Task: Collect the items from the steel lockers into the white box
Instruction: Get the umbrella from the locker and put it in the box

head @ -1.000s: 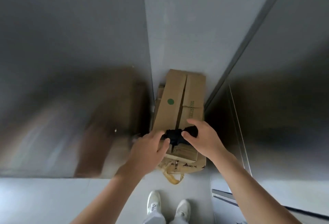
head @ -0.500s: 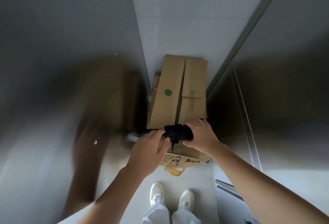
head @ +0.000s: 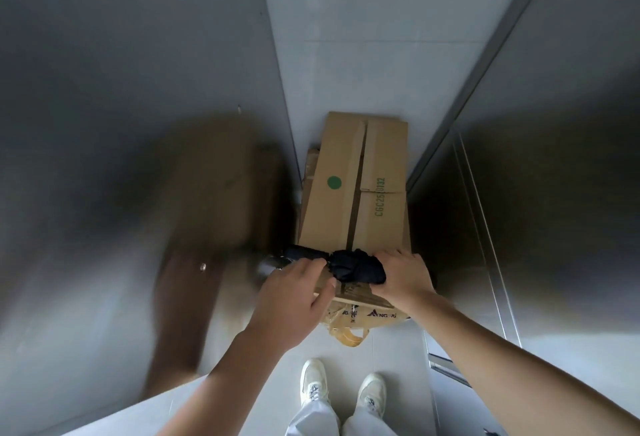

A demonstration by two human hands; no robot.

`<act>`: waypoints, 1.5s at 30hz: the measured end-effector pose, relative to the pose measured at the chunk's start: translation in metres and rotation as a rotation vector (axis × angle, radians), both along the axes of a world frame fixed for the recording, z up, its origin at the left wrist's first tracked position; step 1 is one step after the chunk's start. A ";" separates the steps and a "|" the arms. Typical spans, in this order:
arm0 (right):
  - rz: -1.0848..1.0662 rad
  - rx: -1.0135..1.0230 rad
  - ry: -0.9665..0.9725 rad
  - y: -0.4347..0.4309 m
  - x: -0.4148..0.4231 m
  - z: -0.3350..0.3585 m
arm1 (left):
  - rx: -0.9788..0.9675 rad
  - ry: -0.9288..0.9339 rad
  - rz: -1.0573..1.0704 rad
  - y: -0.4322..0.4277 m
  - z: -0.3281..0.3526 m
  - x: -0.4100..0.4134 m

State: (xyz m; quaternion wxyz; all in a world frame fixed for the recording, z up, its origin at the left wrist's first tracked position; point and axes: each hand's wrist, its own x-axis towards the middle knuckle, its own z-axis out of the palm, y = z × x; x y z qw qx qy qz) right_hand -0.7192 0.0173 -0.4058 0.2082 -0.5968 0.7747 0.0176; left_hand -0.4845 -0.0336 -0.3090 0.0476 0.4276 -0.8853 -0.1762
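A black folded umbrella [head: 353, 264] lies crosswise in front of me, held by both hands. My left hand [head: 294, 293] grips its slimmer left end, whose tip shows dark and rounded beside the knuckles. My right hand [head: 401, 276] grips the bunched black fabric at the right end. Both hands hover over the near edge of a brown cardboard box [head: 346, 186] with a green dot. Steel locker [head: 104, 89] surfaces rise on the left and steel locker [head: 554, 175] surfaces on the right. No white box is in view.
The cardboard box sits on more flattened cartons and a bag with a yellow strap [head: 349, 337] on the pale floor [head: 346, 19]. My white shoes [head: 313, 383] stand just behind it. The aisle between the lockers is narrow.
Both hands keep hold of the black umbrella and have drawn slightly apart, showing more of its length. The view has shifted, so the box sits a little higher.
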 end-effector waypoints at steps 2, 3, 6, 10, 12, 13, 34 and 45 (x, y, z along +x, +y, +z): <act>-0.111 -0.036 -0.114 0.022 0.002 0.011 | -0.054 -0.005 -0.027 0.006 0.009 0.005; -0.168 -0.054 -0.178 0.034 0.003 0.017 | -0.062 -0.010 -0.047 0.009 0.014 0.006; -0.333 -0.119 -0.337 0.067 0.009 0.045 | -0.054 -0.043 -0.092 0.019 0.031 0.009; -0.475 -0.249 -0.486 0.106 0.023 0.091 | -0.037 -0.066 -0.089 0.038 0.057 0.009; -0.527 -0.324 -0.570 0.124 0.033 0.111 | -0.072 -0.039 -0.098 0.051 0.072 0.007; -0.546 -0.357 -0.595 0.132 0.038 0.121 | -0.104 -0.016 -0.109 0.059 0.078 0.007; -0.342 -0.638 -0.832 0.179 0.112 0.235 | -0.282 0.096 0.104 0.155 0.162 0.089; -0.232 -0.638 -0.861 0.230 0.237 0.255 | -0.252 0.107 0.191 0.211 0.176 0.228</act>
